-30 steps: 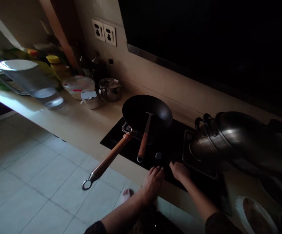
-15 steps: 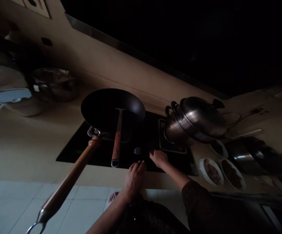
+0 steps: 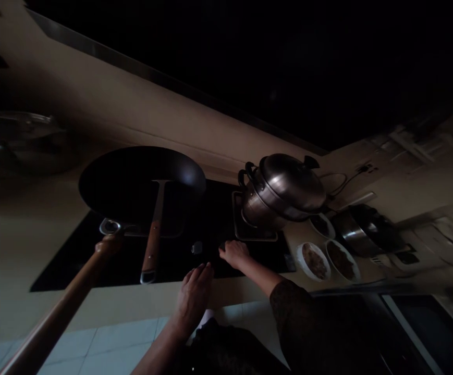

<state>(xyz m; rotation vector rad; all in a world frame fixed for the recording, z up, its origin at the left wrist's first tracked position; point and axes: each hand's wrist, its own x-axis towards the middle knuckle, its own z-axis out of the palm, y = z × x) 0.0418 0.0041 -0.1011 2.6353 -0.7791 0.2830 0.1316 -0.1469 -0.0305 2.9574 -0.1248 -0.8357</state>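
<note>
1. Currently the left hand (image 3: 194, 299) is open and empty, fingers spread above the front edge of the cooktop (image 3: 65, 271), near a small knob (image 3: 197, 248).
2. Right hand (image 3: 234, 254) also holds nothing; its fingers curl down at the glass, contact unconfirmed, just beside the steamer (image 3: 283, 190).
3. Steamer: steel, lidded, standing on a metal trivet (image 3: 254, 237) at the cooktop's right.
4. Wok (image 3: 142, 182): black, at the cooktop's left, its wooden handle (image 3: 60, 312) projecting past the counter's front edge.
5. Spatula (image 3: 151, 250): lying across the wok, wooden grip toward the front.
6. Two plates of food (image 3: 314, 262) stand on the counter, right of the cooktop.
7. Status: both vessels stand in place, nothing lifted. Wok contents and cooktop power cannot be determined.
</note>
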